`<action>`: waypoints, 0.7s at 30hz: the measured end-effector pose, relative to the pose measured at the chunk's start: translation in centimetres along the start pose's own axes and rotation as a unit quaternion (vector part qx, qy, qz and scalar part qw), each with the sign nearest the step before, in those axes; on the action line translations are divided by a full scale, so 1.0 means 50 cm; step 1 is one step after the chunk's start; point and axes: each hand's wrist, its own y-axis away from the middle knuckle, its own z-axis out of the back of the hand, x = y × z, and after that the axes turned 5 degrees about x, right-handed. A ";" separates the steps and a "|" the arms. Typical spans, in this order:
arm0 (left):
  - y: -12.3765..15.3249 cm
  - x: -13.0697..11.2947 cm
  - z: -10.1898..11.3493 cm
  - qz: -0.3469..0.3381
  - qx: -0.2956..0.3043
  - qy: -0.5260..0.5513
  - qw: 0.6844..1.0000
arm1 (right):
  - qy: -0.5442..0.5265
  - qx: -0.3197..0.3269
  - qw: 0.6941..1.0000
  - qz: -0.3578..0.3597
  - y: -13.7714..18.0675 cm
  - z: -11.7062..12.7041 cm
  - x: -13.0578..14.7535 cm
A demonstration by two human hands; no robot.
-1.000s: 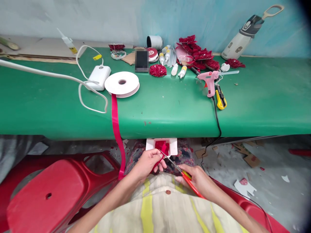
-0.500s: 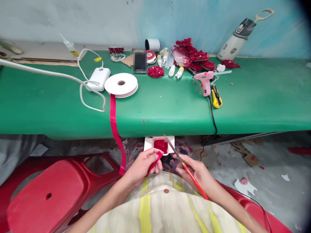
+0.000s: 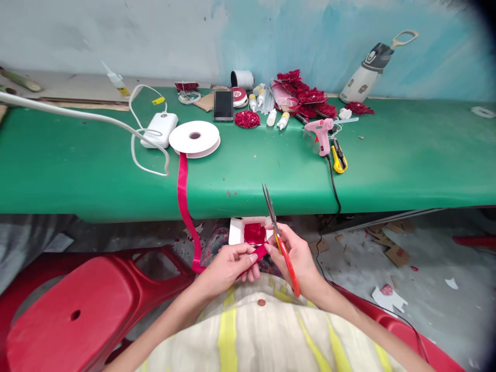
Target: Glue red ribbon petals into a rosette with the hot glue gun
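My left hand (image 3: 237, 261) pinches a red ribbon (image 3: 188, 219) close to its free end. The ribbon runs from a white spool (image 3: 195, 135) on the table, down over the front edge and behind my left wrist. In my right hand (image 3: 291, 253) are scissors (image 3: 276, 227) with red handles, blades pointing up and away from me. The thumb and fingertips of that same hand meet the ribbon's end. Just beyond both hands, a small white box (image 3: 235, 231) on my lap holds cut red ribbon pieces (image 3: 254, 233).
A pink glue gun (image 3: 322, 135) and a yellow cutter (image 3: 340, 157) lie on the green table (image 3: 248, 175). Behind are small glue bottles (image 3: 272, 117), red ruffled pieces (image 3: 310, 98) and a water bottle (image 3: 362, 77). A white power bank (image 3: 159, 130) sits left; a red stool (image 3: 77, 310) stands below.
My right hand has moved left to the ribbon's end, and the scissors have swung more upright. My left hand has shifted slightly right with the ribbon.
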 end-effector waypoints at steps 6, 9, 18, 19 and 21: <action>-0.005 0.004 0.009 0.014 -0.013 0.021 1.000 | 0.061 -0.013 0.998 0.018 -0.015 0.000 -0.020; -0.009 0.004 0.010 0.016 -0.015 0.028 0.999 | 0.081 -0.015 0.996 0.025 -0.019 0.003 -0.030; -0.017 0.016 0.014 0.033 -0.026 0.029 0.999 | 0.093 -0.019 0.994 0.046 -0.031 0.005 -0.039; -0.019 0.017 0.014 0.033 -0.032 0.032 0.998 | 0.097 -0.021 0.994 0.045 -0.032 0.005 -0.040; -0.022 0.018 0.016 0.029 -0.048 0.037 0.998 | 0.109 -0.021 0.993 0.040 -0.029 0.009 -0.040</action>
